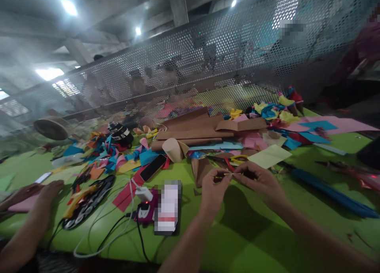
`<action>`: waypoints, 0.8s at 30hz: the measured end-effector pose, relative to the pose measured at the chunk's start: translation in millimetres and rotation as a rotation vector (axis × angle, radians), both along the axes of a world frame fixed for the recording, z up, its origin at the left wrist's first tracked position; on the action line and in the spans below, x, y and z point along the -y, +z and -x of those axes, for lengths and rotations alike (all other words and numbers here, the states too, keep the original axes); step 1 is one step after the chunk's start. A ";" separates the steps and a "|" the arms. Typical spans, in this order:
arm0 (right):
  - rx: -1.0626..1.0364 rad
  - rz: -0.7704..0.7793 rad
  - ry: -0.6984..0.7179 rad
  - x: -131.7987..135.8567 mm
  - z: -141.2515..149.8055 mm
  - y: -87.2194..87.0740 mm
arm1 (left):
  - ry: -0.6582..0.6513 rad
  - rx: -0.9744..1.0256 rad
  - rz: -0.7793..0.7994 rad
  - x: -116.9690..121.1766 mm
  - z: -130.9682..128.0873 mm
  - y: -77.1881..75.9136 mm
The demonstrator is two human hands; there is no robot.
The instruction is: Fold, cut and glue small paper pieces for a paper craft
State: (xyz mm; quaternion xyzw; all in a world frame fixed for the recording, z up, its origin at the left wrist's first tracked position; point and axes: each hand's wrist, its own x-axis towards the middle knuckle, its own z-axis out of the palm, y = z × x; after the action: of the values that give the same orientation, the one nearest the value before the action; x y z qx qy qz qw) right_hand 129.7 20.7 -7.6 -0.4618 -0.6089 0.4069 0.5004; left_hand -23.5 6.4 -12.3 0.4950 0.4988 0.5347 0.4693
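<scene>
My left hand (214, 188) and my right hand (261, 182) meet above the green table (246, 225), fingers pinched together. Between them runs a thin pale strip (233, 173), held at both ends; it is too small to name for sure. Just beyond my fingers lie a brown paper cone (199, 169), scissors with yellow and red handles (234, 160) and a pale yellow paper sheet (269, 156).
Coloured paper scraps and brown card sheets (192, 126) pile up at the back against a perforated metal screen (208, 63). A phone (152, 167), a charger with cables (142, 201) and a paint palette (86, 201) lie left. Another person's arm (32, 217) rests at far left. A blue roll (329, 192) lies right.
</scene>
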 end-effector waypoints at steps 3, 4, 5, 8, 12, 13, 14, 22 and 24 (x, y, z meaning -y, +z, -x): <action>0.005 -0.009 -0.006 1.1 -0.5 1.8 | -0.007 0.007 0.015 0.5 -0.2 0.6; -0.001 -0.006 -0.005 1.5 -0.8 2.3 | -0.005 0.013 0.016 0.6 -0.2 0.9; -0.009 0.003 -0.003 1.9 -1.2 2.5 | 0.000 0.019 0.015 0.5 -0.1 1.2; -0.027 0.041 0.004 2.3 -2.5 2.0 | 0.014 0.029 0.018 -0.2 0.6 2.0; -0.034 0.064 0.009 2.0 -4.4 -0.5 | 0.015 0.030 0.034 -0.6 1.7 3.3; -0.033 0.067 0.014 2.1 -4.8 -0.8 | 0.017 0.033 0.031 -0.5 1.8 3.7; -0.030 0.070 0.021 2.2 -5.2 -0.9 | 0.020 0.036 0.027 -0.4 1.8 4.1; -0.011 0.039 0.020 3.3 -4.8 -1.6 | 0.018 0.035 0.042 0.5 0.0 6.0; -0.009 0.025 0.023 3.0 -4.5 -2.8 | 0.012 0.025 0.041 0.7 -0.1 6.0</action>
State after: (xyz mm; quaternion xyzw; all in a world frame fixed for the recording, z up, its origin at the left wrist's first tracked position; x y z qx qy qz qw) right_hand 134.2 17.7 -10.4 -0.4592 -0.6066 0.4225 0.4926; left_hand -23.4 5.7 -6.3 0.4757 0.5068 0.5333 0.4822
